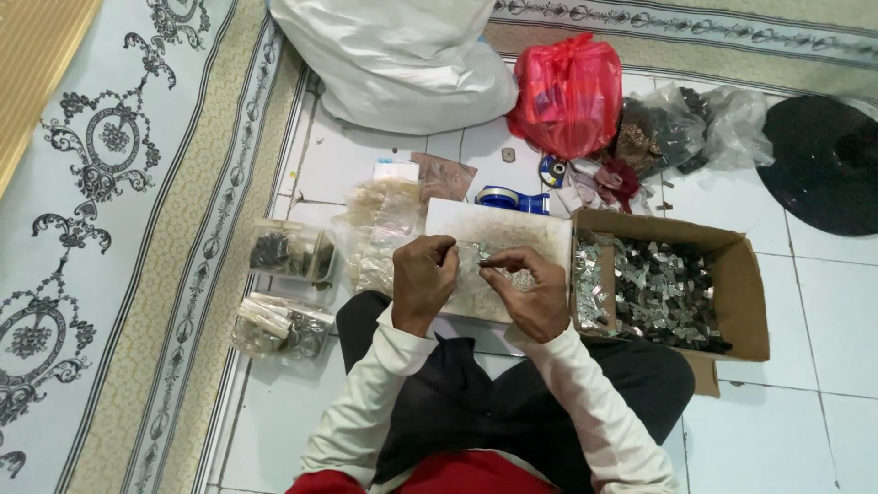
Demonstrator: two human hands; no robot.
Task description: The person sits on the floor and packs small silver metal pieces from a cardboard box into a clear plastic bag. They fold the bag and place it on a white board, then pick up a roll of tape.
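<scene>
Floor tiles (823, 311) carry everything here, and a patterned rug (119, 183) lies along their left edge. Close to that edge sit two clear packets: one of dark bits (288, 253) and, nearer the person, one of pale bits (279, 325). A little further right is a heap of small clear bags (384, 229).

Next comes the left hand (422, 277). It is curled shut, with its fingertips pinching one end of a small shiny piece (477, 254). The right hand (535, 295) is just beside it, also closed, and its thumb and first finger pinch the other end. The piece is tiny, so I cannot tell its exact shape. Both hands hold it over a flat white tray (512, 229) that rests on the floor in front of the person's lap.

To do this well, I think the fingers should squeeze softly and stay low over the tray, so a dropped piece lands there and not on the tiles.

Touching the tray's right side is a brown cardboard box (745, 293) full of silver and dark bits. Behind the tray lie a blue tape roll (501, 197), a big white sack (402, 55) and a red plastic bag (567, 91).
</scene>
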